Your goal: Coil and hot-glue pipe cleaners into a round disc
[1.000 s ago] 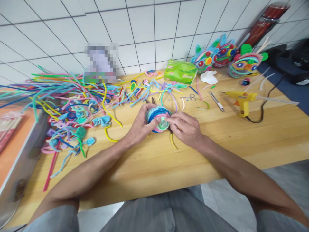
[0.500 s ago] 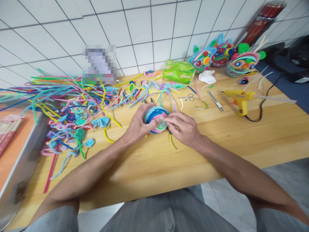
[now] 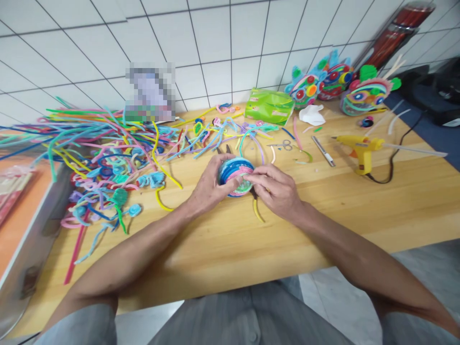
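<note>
My left hand [image 3: 211,186] is wrapped around a small round craft piece [image 3: 233,166], coiled with blue, pink and pale green pipe cleaners. Its thumb presses on the front of the piece. From the right, my right hand [image 3: 279,190] has thumb and fingers pinched together against the pink and green part; whatever is between the fingertips is too small to make out. A pair of pliers [image 3: 256,210] lies on the table beneath, its dark jaws showing behind the piece and a yellow handle in front. Just behind, a turquoise pipe cleaner [image 3: 241,140] curves up.
A tangled heap of pipe cleaners [image 3: 104,158] covers the left. Small scissors [image 3: 283,144], a white utility knife [image 3: 323,151] and a yellow glue gun [image 3: 362,151] with a cord lie to the right. Behind stand a green tissue pack [image 3: 269,106] and several decorated faces [image 3: 364,96].
The view has shifted slightly, so the whole scene sits a little differently. Both hands keep their places on the round piece, with hardly any visible finger movement.
</note>
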Demonstrator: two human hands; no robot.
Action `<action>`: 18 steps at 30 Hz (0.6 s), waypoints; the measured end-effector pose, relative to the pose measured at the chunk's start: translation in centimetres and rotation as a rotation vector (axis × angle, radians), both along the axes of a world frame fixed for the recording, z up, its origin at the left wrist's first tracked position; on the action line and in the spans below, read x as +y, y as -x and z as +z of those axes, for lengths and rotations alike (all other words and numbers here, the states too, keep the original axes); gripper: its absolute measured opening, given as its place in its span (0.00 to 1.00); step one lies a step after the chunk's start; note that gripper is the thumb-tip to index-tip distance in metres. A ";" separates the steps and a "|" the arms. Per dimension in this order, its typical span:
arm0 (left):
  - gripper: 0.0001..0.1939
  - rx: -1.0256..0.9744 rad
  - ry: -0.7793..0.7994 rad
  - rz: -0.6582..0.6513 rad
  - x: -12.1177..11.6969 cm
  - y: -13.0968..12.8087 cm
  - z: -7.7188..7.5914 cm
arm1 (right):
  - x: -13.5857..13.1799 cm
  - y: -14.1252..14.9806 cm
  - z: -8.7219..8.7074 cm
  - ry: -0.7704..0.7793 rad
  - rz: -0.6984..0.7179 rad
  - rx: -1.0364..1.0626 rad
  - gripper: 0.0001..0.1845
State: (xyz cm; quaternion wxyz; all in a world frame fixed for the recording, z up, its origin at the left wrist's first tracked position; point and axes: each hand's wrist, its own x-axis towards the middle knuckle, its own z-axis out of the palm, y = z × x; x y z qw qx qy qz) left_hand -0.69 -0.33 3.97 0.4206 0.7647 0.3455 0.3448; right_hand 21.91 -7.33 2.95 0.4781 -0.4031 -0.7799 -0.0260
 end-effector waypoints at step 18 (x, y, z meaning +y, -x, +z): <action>0.27 -0.062 0.072 0.003 -0.2 -0.2 -0.2 | 0.3 0.1 0.5 0.030 -0.019 0.051 0.10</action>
